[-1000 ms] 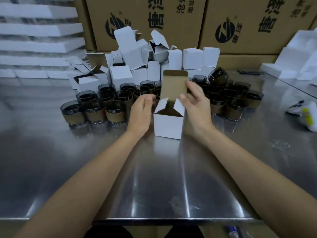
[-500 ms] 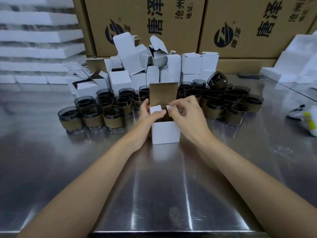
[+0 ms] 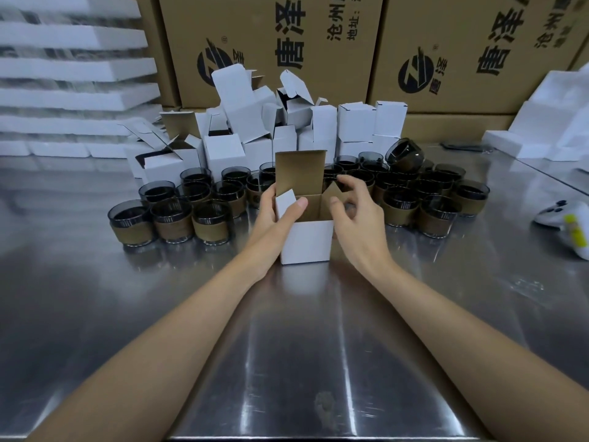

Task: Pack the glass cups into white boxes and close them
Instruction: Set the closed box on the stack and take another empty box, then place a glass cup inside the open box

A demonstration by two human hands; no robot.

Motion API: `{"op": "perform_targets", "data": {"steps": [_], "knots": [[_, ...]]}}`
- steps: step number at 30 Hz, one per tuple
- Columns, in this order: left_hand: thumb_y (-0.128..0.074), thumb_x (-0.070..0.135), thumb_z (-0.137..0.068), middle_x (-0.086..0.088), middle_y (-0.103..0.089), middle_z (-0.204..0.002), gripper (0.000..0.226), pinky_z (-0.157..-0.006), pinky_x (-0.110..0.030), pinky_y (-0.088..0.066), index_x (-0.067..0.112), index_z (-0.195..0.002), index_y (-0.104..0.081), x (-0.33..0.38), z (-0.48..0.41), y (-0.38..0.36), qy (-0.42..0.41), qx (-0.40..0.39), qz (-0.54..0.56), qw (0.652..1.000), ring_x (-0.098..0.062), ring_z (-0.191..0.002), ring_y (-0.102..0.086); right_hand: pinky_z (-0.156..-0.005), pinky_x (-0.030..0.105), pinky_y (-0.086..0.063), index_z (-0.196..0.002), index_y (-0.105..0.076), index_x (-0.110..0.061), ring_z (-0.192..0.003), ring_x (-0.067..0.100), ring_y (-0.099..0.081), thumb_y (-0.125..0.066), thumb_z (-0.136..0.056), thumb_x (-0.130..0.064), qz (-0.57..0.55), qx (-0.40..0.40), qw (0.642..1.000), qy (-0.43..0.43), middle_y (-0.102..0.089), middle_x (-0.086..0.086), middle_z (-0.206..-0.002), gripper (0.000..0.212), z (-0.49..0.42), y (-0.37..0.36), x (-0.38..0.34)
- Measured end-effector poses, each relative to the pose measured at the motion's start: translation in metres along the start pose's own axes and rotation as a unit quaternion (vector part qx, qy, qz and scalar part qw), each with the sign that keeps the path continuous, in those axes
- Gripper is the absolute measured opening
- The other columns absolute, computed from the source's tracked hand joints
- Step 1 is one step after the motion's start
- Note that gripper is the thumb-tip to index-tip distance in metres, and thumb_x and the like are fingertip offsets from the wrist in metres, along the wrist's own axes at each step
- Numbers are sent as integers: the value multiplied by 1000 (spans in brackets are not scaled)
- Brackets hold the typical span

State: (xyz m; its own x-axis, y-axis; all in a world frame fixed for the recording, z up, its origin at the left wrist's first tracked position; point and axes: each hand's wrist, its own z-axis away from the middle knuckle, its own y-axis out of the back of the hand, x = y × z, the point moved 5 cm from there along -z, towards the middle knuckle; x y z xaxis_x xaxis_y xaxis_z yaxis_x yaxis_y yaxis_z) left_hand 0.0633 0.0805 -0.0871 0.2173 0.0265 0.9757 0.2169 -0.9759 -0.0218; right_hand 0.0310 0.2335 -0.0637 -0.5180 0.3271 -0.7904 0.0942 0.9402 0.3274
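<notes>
A small white box (image 3: 306, 241) stands open on the steel table, its brown lid flap upright at the back. My left hand (image 3: 273, 215) grips its left side, thumb on the white left side flap. My right hand (image 3: 357, 218) pinches the right side flap between thumb and fingers. I cannot see a cup inside the box. Behind it stand several dark glass cups (image 3: 173, 220) with brown paper bands, and more cups (image 3: 438, 215) on the right. One cup (image 3: 404, 155) lies tilted on top of the others.
A pile of empty white boxes (image 3: 223, 151) sits behind the cups, in front of large brown cartons (image 3: 277, 49). White foam trays (image 3: 73, 68) are stacked at the left, foam pieces (image 3: 541, 129) at the right. A white and yellow tool (image 3: 567, 223) lies at the right.
The two side flaps, folded inward half a second ago, now stand apart again. My hands have moved outward to the sides of the box, which stayed in place.
</notes>
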Motion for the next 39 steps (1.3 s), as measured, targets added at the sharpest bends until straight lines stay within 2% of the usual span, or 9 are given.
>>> {"op": "perform_targets", "data": {"steps": [4,6,11,15,18,22,25,31,39], "knots": [[-44,68,-79,35,-49,-126,71,-99,-14,-32,36,-141,-33,1,-2,1,-27,32,-74,996,16,-117,-43,-79,17,-47,-133,-54,-24,-81,2,-57,-50,-93,-14,-19,17,1000,10,-60,-11,-102,41,-3,-2,6],[-35,67,-82,26,-47,-133,71,-94,-6,-29,34,-145,-31,2,-3,4,-36,63,-80,994,8,-123,-42,-82,4,-39,-128,-61,-16,-90,-3,-56,-51,-95,-14,-4,25,1000,16,-59,-8,-114,34,-6,-5,8],[-30,45,-87,15,-55,-133,50,-106,-49,-42,39,-136,-36,0,-14,21,-28,134,-8,991,-10,-113,-57,-85,1,-37,-130,-61,-9,-102,1,-52,-54,-98,-25,7,23,1000,-18,-57,-4,-123,36,-13,-7,21],[-27,13,-99,4,-48,-139,43,-102,-52,-44,26,-139,-34,0,-14,22,-62,128,-50,989,-16,-108,-57,-82,-2,-33,-122,-67,-7,-106,5,-54,-52,-99,-29,41,12,999,-24,-60,-2,-122,36,-16,-6,26],[-27,7,-101,-1,-45,-140,43,-111,-43,-37,14,-140,-42,-3,-15,18,-53,102,-119,986,-16,-127,-46,-87,20,-43,-112,-72,-9,-107,10,-56,-45,-100,-35,76,-2,997,-24,-60,-6,-124,40,-15,-8,27],[-27,34,-106,10,-24,-156,51,-114,-17,-12,16,-153,-21,-5,-9,9,-41,20,-198,979,12,-138,-16,-80,32,-43,-101,-72,-8,-98,8,-54,-36,-103,-32,102,-7,995,-17,-61,-6,-125,43,-14,-13,27],[-26,71,-86,27,2,-153,88,-102,-10,2,27,-154,10,-12,-5,3,5,-82,-240,967,39,-112,9,-89,33,-46,-99,-71,0,-102,10,-57,-36,-104,-25,75,-21,997,3,-63,0,-124,43,-17,-16,26],[-51,45,-94,4,-14,-155,86,-121,-36,-17,17,-155,3,-5,-11,9,-36,-81,-283,955,-9,-145,-16,-85,33,-51,-100,-73,-5,-99,10,-62,-37,-98,-28,0,-37,999,-1,-66,-5,-109,43,-32,-19,33],[-47,43,-97,7,-14,-157,82,-114,-22,-13,19,-155,5,-5,-14,18,-61,-94,-310,944,-4,-142,-16,-86,30,-47,-127,-62,-11,-107,17,-52,-48,-93,-7,168,-9,983,65,-43,0,-127,37,-41,-9,39]]}}
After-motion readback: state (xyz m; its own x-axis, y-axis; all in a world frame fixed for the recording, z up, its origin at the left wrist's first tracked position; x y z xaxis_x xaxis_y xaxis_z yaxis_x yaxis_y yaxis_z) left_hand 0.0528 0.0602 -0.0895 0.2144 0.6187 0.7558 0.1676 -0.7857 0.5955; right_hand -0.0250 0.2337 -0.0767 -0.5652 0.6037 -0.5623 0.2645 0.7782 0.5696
